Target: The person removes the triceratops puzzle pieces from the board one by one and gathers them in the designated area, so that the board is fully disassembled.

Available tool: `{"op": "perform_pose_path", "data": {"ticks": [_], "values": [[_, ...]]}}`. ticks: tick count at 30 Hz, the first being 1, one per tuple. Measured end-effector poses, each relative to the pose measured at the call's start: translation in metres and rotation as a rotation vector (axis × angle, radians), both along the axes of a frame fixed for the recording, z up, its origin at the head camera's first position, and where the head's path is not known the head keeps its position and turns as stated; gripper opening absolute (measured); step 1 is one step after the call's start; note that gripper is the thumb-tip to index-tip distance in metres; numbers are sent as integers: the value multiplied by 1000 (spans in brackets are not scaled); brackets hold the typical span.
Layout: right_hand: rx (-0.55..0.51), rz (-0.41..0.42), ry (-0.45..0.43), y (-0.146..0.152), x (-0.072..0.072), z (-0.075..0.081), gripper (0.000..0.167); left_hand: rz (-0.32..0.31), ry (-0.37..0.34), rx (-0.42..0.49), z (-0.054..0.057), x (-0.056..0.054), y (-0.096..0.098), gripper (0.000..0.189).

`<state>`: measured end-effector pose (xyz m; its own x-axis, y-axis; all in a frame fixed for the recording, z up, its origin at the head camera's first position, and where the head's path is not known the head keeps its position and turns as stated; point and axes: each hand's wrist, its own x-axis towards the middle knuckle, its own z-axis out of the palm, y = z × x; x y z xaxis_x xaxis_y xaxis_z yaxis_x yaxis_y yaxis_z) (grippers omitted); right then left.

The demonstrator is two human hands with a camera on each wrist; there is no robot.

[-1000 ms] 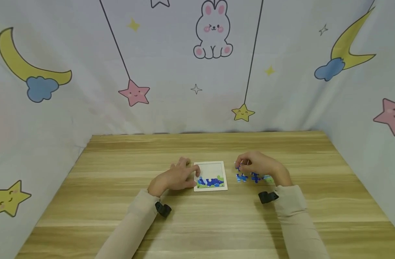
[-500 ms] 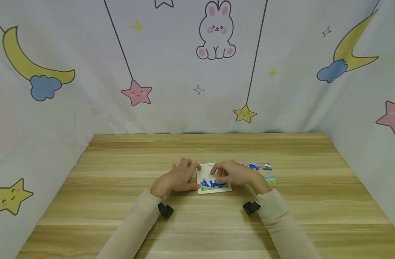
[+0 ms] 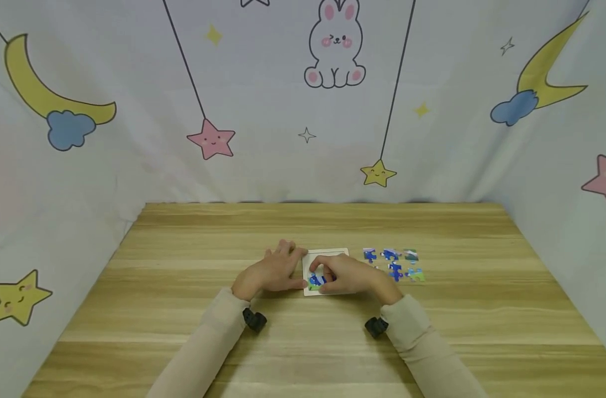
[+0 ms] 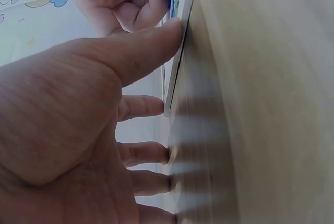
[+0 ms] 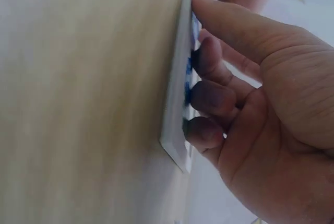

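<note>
A square white-framed puzzle board [image 3: 338, 252] lies flat on the table, its blue-and-green bottom row of pieces [image 3: 315, 281] partly hidden under my right hand. My left hand [image 3: 273, 272] braces the board's left side. In the left wrist view its thumb [image 4: 156, 44] touches the frame edge, the index fingertip meets the far corner, and the other fingers rest on the table. My right hand [image 3: 349, 275] leans over the board, thumb and index spread apart with puzzle showing between them. In the right wrist view, its bent fingers [image 5: 211, 98] touch the pieces and the thumb reaches the frame.
Several loose jigsaw pieces, one dark blue [image 3: 395, 271] and one green and light blue [image 3: 415, 275], lie right of the board. The wooden table [image 3: 303, 354] meets a patterned cloth backdrop [image 3: 263, 166] at the back. Black wrist cameras [image 3: 254, 320] sit on both wrists.
My right hand has moved left from the loose pieces onto the board and down to its bottom row. The left hand stays at the board's left edge.
</note>
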<state>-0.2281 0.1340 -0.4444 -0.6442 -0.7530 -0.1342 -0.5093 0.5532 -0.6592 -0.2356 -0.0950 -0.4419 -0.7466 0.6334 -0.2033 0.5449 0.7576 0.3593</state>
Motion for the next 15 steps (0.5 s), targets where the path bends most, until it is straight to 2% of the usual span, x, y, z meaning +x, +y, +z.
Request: {"op": "perform_pose_path", "data": {"ticks": [6,15], "values": [[-7,-14,-23,-3,2,-2,33,-15,2,10,0,-1,-1,69],[-8,-15,-10,-2,1,-3,31,-14,-1,27,1,-1,-1,69]]}}
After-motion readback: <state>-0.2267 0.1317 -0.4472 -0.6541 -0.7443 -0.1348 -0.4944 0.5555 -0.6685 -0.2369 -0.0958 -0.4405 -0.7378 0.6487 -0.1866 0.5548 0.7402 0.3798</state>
